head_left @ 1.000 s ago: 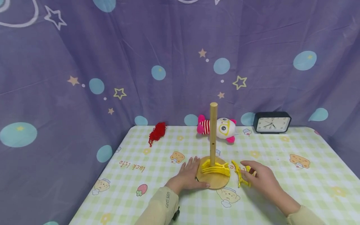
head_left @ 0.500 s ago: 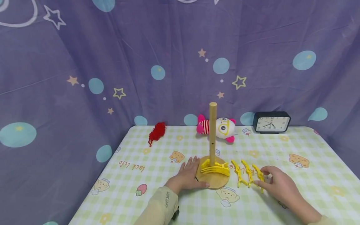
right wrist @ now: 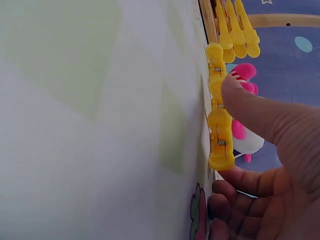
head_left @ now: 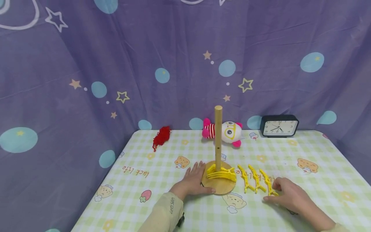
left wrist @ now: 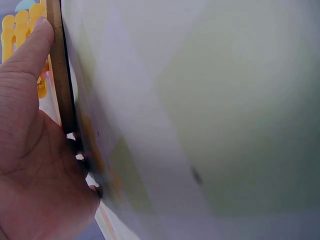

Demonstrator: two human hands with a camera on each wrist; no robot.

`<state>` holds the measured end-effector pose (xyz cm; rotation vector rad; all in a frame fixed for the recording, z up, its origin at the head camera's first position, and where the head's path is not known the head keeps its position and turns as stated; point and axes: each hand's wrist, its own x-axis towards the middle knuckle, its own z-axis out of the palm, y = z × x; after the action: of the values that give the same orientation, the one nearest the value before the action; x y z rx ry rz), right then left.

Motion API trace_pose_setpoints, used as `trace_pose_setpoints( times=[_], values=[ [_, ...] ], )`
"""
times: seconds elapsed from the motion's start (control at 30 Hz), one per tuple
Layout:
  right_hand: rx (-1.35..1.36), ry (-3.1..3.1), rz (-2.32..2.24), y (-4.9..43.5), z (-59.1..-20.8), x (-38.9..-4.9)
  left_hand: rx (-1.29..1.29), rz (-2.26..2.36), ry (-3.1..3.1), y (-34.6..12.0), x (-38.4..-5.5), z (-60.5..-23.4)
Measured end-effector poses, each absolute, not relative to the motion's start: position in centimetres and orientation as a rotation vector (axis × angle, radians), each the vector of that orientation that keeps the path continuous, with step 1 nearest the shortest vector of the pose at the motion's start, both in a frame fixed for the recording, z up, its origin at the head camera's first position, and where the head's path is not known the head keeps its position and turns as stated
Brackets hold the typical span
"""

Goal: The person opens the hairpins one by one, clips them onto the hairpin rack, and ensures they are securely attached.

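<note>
A wooden post (head_left: 218,138) rises from a round wooden base (head_left: 221,190). Several yellow spring hair clips (head_left: 227,175) lie together on that base around the post's foot. My left hand (head_left: 191,184) rests spread against the base's left edge, its thumb (left wrist: 31,52) lying along the rim. Right of the base, three more yellow clips lie in a slanted row on the table: a left clip (head_left: 245,179), a middle clip (head_left: 256,179) and a right clip (head_left: 268,183). My right hand (head_left: 291,196) is beside the right clip, thumb and index finger parted around its near end.
A checked tablecloth (head_left: 121,199) covers the table. Towards the back lie red yarn (head_left: 162,137) and a pink-and-white plush toy (head_left: 232,132), with a black clock (head_left: 279,126) standing at the right. A purple curtain (head_left: 179,42) hangs behind.
My right hand has moved right and nearer, setting out the yellow clips in a row and letting go of the last one. My left hand stays at the base.
</note>
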<state>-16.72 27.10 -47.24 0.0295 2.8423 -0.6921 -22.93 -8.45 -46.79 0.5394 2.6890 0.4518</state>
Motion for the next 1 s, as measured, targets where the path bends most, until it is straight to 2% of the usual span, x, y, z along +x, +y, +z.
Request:
trace_pose_setpoints(
  times=[0.37,1.0],
  values=[
    [-0.052,2.922,-0.651,26.9,-47.3,-16.4,0.532,0.468,2.679,-8.6,-23.1,-47.2],
    [0.075,3.024,-0.869,26.7,-45.9,-16.4,0.563,0.479,2.689,-8.6,-23.1,-47.2]
  ],
)
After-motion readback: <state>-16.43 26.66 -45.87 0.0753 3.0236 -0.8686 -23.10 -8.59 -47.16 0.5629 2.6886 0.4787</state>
